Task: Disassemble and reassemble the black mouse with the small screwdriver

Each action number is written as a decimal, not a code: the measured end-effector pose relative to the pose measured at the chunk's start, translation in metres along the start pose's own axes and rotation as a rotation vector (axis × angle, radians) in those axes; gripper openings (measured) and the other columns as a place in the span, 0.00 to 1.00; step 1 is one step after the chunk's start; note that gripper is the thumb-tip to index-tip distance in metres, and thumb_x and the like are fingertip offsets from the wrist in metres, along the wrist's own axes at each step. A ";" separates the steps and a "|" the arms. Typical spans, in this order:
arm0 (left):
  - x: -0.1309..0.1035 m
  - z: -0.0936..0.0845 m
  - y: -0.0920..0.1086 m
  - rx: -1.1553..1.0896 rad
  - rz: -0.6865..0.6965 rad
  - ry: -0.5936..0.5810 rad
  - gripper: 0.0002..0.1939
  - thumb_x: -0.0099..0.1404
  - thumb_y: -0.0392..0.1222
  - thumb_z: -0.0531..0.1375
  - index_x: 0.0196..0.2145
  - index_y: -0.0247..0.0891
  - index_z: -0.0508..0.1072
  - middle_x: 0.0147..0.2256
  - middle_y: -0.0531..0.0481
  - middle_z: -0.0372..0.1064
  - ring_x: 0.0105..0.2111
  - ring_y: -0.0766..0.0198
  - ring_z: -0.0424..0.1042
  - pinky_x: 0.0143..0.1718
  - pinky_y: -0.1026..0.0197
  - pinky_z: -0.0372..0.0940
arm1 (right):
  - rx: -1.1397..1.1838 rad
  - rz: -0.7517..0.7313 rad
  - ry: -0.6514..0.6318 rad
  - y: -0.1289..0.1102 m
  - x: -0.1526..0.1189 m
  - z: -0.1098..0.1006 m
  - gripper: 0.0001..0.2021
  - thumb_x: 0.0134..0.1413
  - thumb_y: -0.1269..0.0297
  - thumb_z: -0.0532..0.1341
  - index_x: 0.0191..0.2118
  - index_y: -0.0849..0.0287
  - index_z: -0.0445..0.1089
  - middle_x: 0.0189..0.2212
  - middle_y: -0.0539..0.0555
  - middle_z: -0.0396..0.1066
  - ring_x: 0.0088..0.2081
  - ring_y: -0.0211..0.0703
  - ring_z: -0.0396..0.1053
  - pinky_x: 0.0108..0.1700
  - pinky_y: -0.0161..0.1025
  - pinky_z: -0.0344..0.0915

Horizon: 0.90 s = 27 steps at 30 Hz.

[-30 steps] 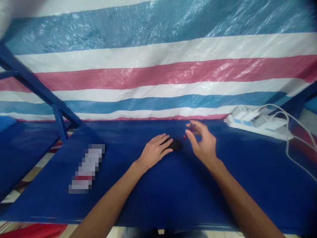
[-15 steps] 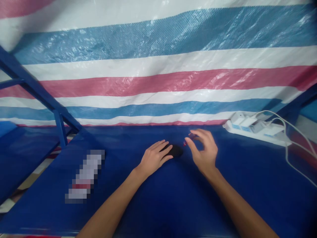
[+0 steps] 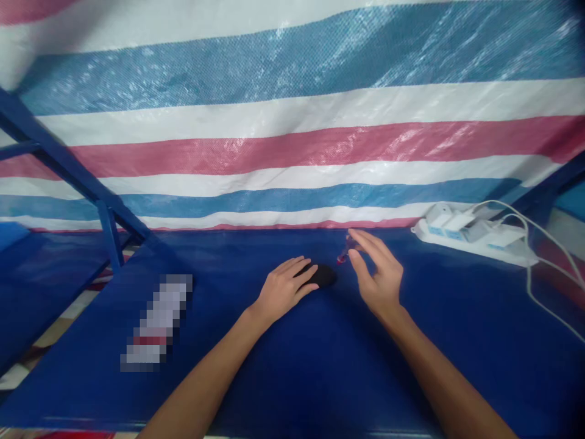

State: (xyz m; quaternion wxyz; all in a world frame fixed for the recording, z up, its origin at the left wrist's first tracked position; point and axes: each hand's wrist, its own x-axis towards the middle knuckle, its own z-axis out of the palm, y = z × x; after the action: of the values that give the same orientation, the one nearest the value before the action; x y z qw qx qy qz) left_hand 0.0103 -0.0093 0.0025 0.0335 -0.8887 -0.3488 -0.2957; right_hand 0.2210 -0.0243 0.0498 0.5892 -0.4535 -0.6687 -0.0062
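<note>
On the blue tabletop [image 3: 274, 366] lies a black rounded thing, which looks like a computer mouse [image 3: 326, 276]. My left hand [image 3: 286, 286] rests over its left end, fingers along the top and far side, thumb against the near side. Just right of the mouse, my right hand [image 3: 379, 268] is raised a little, thumb and fingertips pinched on a small slim thing with a red end [image 3: 340, 260]. That red end points down and left, close to the mouse's right end. Fingers partly cover the slim thing, and its kind is too small to make out.
A white power strip [image 3: 475, 244] with plugs and white cables sits at the back right. On the left lies a pixelated pale object [image 3: 162, 317]. Blue metal bars [image 3: 109, 225] rise at the left, and a striped plastic sheet [image 3: 274, 152] hangs behind.
My right thumb and fingers have come closer together, and more of the slim thing shows below the fingertips. My left hand stays on the mouse. The view has tilted slightly.
</note>
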 end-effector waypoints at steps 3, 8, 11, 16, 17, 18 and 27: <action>0.000 0.001 0.000 0.011 0.003 0.010 0.19 0.70 0.51 0.56 0.54 0.41 0.72 0.54 0.45 0.71 0.56 0.54 0.69 0.58 0.49 0.66 | 0.020 0.018 0.076 0.000 -0.001 0.001 0.11 0.56 0.66 0.63 0.46 0.54 0.74 0.42 0.55 0.75 0.42 0.47 0.74 0.42 0.45 0.75; 0.000 0.002 0.000 0.006 -0.005 0.018 0.19 0.70 0.51 0.56 0.53 0.42 0.72 0.53 0.46 0.71 0.55 0.54 0.70 0.57 0.48 0.67 | 0.048 0.021 -0.022 0.000 -0.002 0.001 0.16 0.60 0.69 0.59 0.53 0.53 0.71 0.46 0.56 0.76 0.45 0.46 0.75 0.50 0.48 0.72; 0.000 0.003 -0.001 0.009 0.000 0.025 0.18 0.70 0.51 0.56 0.53 0.42 0.72 0.53 0.46 0.71 0.55 0.54 0.70 0.56 0.48 0.68 | 0.013 0.009 0.059 0.001 -0.001 0.000 0.14 0.56 0.68 0.63 0.49 0.53 0.74 0.45 0.56 0.74 0.46 0.48 0.74 0.47 0.47 0.74; -0.001 0.004 -0.002 0.006 0.006 0.023 0.19 0.70 0.51 0.56 0.53 0.40 0.72 0.53 0.46 0.71 0.55 0.54 0.70 0.57 0.49 0.67 | -0.008 -0.012 -0.021 0.000 0.001 -0.001 0.16 0.60 0.70 0.59 0.53 0.53 0.71 0.46 0.55 0.75 0.48 0.47 0.73 0.52 0.48 0.71; -0.001 0.004 -0.002 0.007 0.005 0.022 0.19 0.70 0.51 0.56 0.53 0.40 0.72 0.53 0.46 0.71 0.55 0.54 0.70 0.57 0.49 0.67 | -0.005 -0.004 -0.032 0.000 0.001 -0.001 0.16 0.60 0.69 0.59 0.53 0.53 0.71 0.46 0.56 0.75 0.48 0.47 0.73 0.51 0.48 0.71; -0.001 0.004 -0.002 0.009 0.003 0.020 0.19 0.70 0.51 0.56 0.53 0.40 0.73 0.53 0.46 0.71 0.55 0.54 0.70 0.57 0.49 0.67 | -0.006 0.006 -0.019 0.000 0.000 -0.001 0.16 0.59 0.69 0.61 0.52 0.53 0.72 0.46 0.56 0.74 0.46 0.47 0.74 0.50 0.47 0.72; -0.001 0.002 -0.001 0.009 0.000 0.007 0.20 0.70 0.52 0.55 0.54 0.42 0.72 0.54 0.46 0.70 0.56 0.54 0.69 0.58 0.49 0.66 | 0.021 0.007 -0.016 0.001 0.001 0.000 0.15 0.57 0.69 0.62 0.51 0.53 0.72 0.45 0.56 0.74 0.45 0.47 0.73 0.48 0.48 0.73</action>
State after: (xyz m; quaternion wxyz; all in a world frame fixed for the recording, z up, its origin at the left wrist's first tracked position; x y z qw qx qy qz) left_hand 0.0101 -0.0083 -0.0002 0.0385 -0.8876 -0.3499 -0.2970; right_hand 0.2217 -0.0231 0.0503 0.5886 -0.4496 -0.6718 0.0064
